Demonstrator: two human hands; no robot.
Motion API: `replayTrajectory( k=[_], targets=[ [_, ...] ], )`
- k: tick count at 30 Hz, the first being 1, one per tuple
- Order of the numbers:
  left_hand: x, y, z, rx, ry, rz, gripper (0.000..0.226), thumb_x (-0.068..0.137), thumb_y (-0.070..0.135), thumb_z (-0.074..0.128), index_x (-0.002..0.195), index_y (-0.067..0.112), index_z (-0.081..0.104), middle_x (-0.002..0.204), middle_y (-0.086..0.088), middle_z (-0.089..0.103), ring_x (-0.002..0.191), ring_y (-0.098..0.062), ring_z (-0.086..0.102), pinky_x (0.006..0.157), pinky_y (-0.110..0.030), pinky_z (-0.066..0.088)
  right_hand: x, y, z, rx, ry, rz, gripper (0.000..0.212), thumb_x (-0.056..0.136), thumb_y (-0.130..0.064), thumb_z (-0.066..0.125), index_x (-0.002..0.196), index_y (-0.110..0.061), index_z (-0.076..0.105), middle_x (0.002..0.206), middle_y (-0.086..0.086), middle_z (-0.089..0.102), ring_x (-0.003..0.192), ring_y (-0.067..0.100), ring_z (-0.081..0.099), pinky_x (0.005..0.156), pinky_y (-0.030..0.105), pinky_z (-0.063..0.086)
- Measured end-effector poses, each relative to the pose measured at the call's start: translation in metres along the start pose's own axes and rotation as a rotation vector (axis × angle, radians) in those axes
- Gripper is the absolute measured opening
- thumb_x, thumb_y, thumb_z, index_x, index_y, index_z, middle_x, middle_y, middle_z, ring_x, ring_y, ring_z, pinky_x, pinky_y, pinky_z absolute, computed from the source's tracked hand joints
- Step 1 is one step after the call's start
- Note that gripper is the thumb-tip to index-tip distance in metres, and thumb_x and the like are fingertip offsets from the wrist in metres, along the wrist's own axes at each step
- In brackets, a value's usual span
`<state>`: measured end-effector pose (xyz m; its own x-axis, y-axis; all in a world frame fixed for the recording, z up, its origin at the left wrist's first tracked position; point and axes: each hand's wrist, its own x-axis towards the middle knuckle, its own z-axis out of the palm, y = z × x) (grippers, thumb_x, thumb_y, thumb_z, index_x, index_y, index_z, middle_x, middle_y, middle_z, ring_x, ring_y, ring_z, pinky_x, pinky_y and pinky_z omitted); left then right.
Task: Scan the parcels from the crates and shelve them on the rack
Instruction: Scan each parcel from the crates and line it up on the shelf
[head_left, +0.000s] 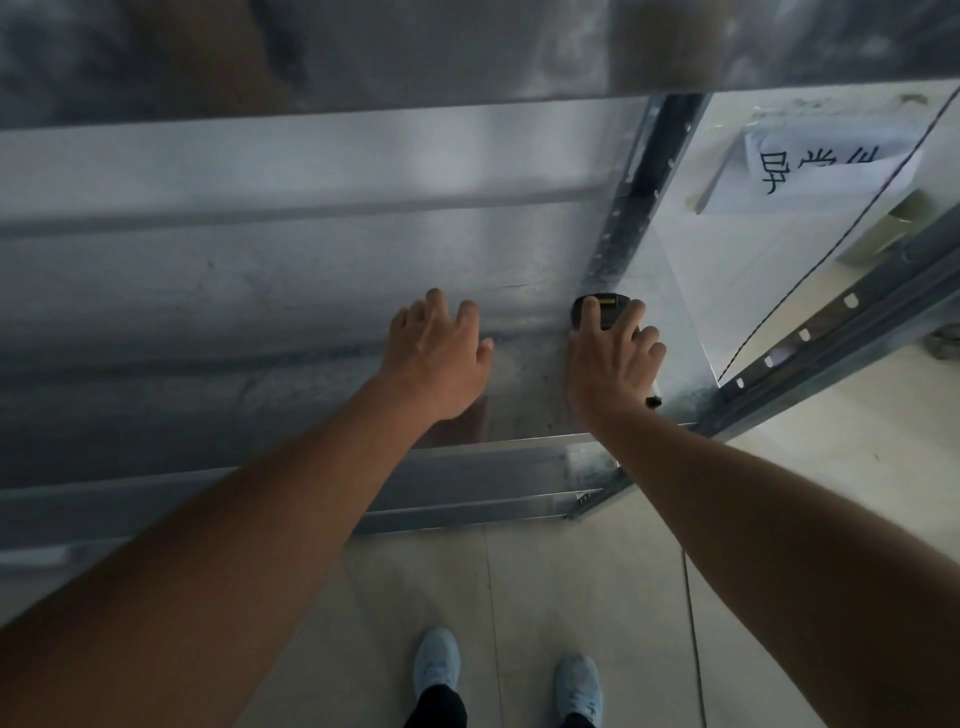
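Note:
A grey metal rack shelf stretches across the view at arm height. My right hand lies over a black scanner with a yellow patch, near the shelf's right rear corner beside the upright post; its fingers curl round the scanner's head. My left hand hovers over or rests on the bare shelf a little to the left, fingers spread and relaxed, holding nothing. No parcel is visible on this shelf.
A slotted upright stands behind the scanner, and another slotted rail runs diagonally at the right. A taped paper sign hangs on the pale wall. An upper shelf overhangs. My shoes stand on tiled floor.

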<state>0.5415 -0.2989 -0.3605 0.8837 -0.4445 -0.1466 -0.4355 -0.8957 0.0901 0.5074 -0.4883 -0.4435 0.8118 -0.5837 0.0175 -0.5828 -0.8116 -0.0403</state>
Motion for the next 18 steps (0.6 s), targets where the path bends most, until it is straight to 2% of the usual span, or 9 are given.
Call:
replayTrajectory(
  k=[11, 18],
  targets=[
    [-0.006, 0.002, -0.002, 0.005, 0.004, 0.000, 0.047, 0.109, 0.044, 0.044, 0.139, 0.009, 0.052, 0.144, -0.025, 0.045, 0.130, -0.044, 0.052, 0.112, -0.052, 0.038, -0.004, 0.000, 0.002, 0.002, 0.002, -0.003, 0.053, 0.104, -0.034, 0.060, 0.149, -0.030, 0.034, 0.147, 0.023, 0.033, 0.117, 0.045, 0.050, 0.100, 0.053, 0.041],
    [-0.015, -0.002, 0.001, 0.026, -0.010, -0.008, 0.050, 0.110, 0.045, 0.042, 0.145, 0.010, 0.049, 0.148, -0.024, 0.043, 0.134, -0.042, 0.051, 0.114, -0.052, 0.037, -0.005, 0.000, 0.003, 0.012, 0.003, 0.006, 0.047, 0.107, -0.041, 0.052, 0.150, -0.032, 0.033, 0.147, 0.022, 0.033, 0.119, 0.045, 0.047, 0.101, 0.054, 0.039]
  ],
)
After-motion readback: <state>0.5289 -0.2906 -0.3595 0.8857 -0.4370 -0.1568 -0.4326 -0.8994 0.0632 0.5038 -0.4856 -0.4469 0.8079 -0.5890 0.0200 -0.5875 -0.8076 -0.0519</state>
